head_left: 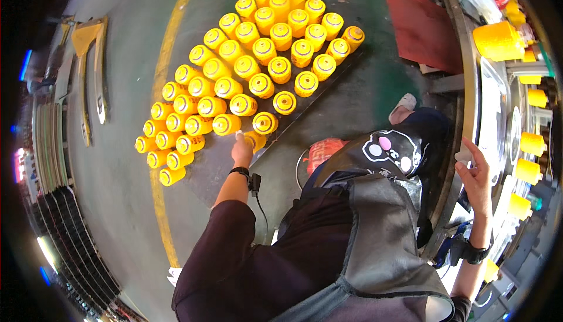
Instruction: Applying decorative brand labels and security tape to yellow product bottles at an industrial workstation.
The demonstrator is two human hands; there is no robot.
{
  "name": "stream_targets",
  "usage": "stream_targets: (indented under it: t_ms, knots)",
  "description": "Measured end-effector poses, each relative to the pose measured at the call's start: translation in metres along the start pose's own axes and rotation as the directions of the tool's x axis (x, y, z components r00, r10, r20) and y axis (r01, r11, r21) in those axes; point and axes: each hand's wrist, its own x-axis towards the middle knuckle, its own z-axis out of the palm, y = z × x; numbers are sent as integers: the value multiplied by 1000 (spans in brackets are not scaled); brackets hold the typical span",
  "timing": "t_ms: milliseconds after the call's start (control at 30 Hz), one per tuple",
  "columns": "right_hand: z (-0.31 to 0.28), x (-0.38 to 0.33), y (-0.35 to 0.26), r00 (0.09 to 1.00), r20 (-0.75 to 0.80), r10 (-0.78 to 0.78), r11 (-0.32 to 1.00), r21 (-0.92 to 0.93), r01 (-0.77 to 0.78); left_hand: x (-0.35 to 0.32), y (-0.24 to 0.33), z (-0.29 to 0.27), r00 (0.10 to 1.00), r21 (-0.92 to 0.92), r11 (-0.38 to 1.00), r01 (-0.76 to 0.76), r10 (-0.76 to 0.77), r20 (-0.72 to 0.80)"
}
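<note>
My left hand reaches down to the near end of a large group of yellow cylinders. Its fingers are at the side of one yellow cylindrical canister, curled against it, with something pale at a fingertip. The standing canisters have rounded tops marked with a dark ring and a small centre, like spin-on filters. On the right, my right hand is raised beside the workbench, thumb and forefinger apart. A small whitish piece shows between them; whether it is held or worn on a finger cannot be made out.
The canisters stand on a dark flat board on the floor. The workbench on my right bears more yellow canisters. A red sheet lies at the far right, a red round item by my legs, a yellow pallet jack far left.
</note>
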Motion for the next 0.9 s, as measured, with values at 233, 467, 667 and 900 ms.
stream_targets:
  t_ms: [233, 467, 667, 900]
  knots:
    - [-12, -39, 5, 995, -54, 80, 990, 117, -73, 8, 11, -8, 995, 48, 999, 4, -8, 94]
    - [-4, -64, 22, 990, -89, 113, 983, 158, -98, 7, -37, 5, 960, 40, 960, -278, 279, -9]
    - [-21, -101, 25, 979, -131, 158, 963, 240, -124, 23, 24, -44, 983, 264, 963, -49, 1, 182]
    - [-42, -146, 22, 927, -309, 212, 945, 306, -114, 27, 322, -113, 609, -582, 390, -713, 756, -239]
